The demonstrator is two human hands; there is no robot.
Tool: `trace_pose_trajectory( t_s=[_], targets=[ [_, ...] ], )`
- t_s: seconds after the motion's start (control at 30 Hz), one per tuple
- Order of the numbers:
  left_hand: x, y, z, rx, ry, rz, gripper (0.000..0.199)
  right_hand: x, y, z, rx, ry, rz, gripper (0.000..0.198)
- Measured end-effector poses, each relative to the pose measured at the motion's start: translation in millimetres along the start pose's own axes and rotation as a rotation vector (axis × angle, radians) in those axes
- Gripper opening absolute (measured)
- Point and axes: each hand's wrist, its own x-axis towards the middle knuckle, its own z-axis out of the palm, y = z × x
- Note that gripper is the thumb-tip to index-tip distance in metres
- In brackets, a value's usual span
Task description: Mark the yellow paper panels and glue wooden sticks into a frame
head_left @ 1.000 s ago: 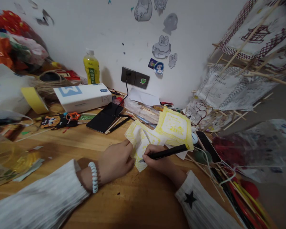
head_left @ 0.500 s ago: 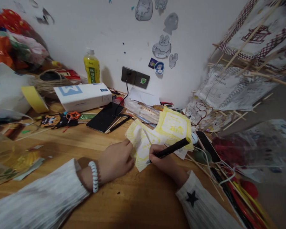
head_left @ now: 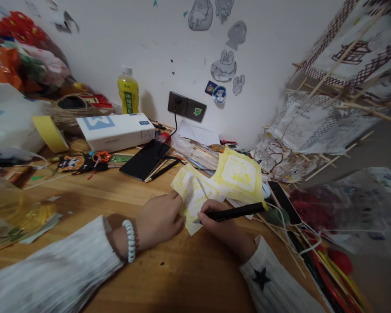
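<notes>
A black marker pen with a yellow end (head_left: 236, 212) lies in my right hand (head_left: 217, 224), closed around it. Its tip end points left, at the lower part of a white sheet with a yellow patterned border (head_left: 195, 191). This thin sheet is creased and lies on the wooden table. My left hand (head_left: 159, 219) is closed at the sheet's left edge, fingers curled and pressed on it; its fingertips are partly hidden. Behind and to the right, a second yellow-bordered sheet (head_left: 239, 174) adjoins the first, with yellow marks in its middle.
A black tablet-like slab (head_left: 143, 161) and white box (head_left: 117, 132) lie back left, near a yellow-labelled bottle (head_left: 128, 93) and yellow tape roll (head_left: 50, 132). A phone (head_left: 284, 202), white cable (head_left: 313, 250) and thin sticks lie right, below a stick-framed paper structure (head_left: 313, 117).
My right hand has shifted slightly left over the sheet, and the marker has tipped lower, closer to level. My left hand stays in place at the sheet's edge.
</notes>
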Motion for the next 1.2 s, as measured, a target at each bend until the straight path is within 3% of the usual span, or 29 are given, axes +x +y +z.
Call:
trace_pose_trajectory(
  t_s=[0.47,1.2],
  targets=[
    [-1.8,1.5,2.2,0.002,-0.01,-0.02,0.033,-1.2,8.0,3.0,-0.151,0.012,-0.046,0.013],
    [-1.2,2.3,1.0,0.034,-0.017,-0.005,0.032,-5.5,-0.1,-1.3,-0.077,-0.149,-0.095,0.013]
  ],
)
